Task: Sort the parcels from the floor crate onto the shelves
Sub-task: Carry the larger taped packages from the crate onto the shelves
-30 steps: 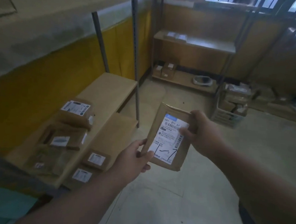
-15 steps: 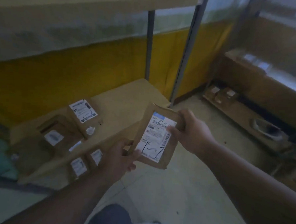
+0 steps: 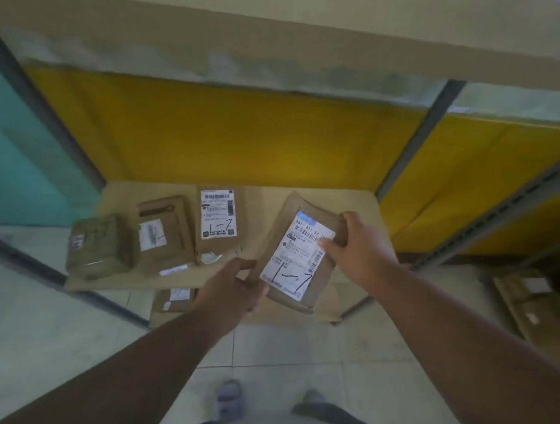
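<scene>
On shelf [image 3: 353,209]: three parcels [image 3: 219,221]; hands [image 3: 359,248] hold one.

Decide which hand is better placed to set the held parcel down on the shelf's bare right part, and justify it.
Right hand: it grips the parcel over the shelf; left hand only steadies its lower corner.

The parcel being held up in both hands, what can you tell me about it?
The parcel is a flat brown paper mailer, slightly creased. A white shipping label with barcodes, printed text and a handwritten "1-7" in black marker faces the camera. It is tilted, top leaning right, held in the air over the low shelf. The left hand grips its lower left edge; the right hand grips its upper right edge.
</scene>
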{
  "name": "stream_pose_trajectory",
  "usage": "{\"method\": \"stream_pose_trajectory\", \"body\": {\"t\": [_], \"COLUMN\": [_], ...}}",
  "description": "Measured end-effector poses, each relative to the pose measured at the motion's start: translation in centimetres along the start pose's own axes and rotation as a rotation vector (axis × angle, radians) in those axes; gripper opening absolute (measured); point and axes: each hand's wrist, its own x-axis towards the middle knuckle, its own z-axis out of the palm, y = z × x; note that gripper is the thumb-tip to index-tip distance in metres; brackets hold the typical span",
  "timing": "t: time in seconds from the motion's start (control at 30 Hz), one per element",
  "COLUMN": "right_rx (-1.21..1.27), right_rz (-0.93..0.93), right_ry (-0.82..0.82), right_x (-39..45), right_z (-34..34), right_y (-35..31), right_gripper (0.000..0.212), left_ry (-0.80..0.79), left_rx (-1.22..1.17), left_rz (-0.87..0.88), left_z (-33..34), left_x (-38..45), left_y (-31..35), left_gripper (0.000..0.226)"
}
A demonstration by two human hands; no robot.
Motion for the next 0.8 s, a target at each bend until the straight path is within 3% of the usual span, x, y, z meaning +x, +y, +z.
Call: {"method": "stream_pose_trajectory", "body": {"t": [0.27, 0.43, 0.63, 0.7, 0.8], "right_rx": [-0.103, -0.166, -0.302, -0.357, -0.366], "right_rz": [-0.255, -0.320, -0.412, -0.458, -0.539], "right_ry": [-0.107, -0.234, -0.257, -0.252, -0.262], "right_x": [12.6, 17.8, 20.4, 20.4, 18.7], "right_z": [3.1, 6.2, 8.7, 8.8, 7.9], "right_y": [0.4, -0.1, 0.0, 0.3, 0.3], "right_gripper": [0.051, 0.074, 0.072, 0.068, 0.062], "left_ry": [0.331, 0.502, 0.627, 0.654, 0.685], "left_rx": [-0.188, -0.386, -0.367, -0.377, -0.297], "left_rz": [-0.133, -0.266, -0.365, -0.390, -0.400], "left_z": [4.8, 7.8, 9.4, 9.6, 9.4], "left_x": [5.4, 7.9, 10.6, 11.3, 10.9], "left_y": [-0.9, -1.6, -2.8, -3.1, -3.0], "left_gripper": [0.017, 0.027, 0.011, 0.018, 0.047]}}
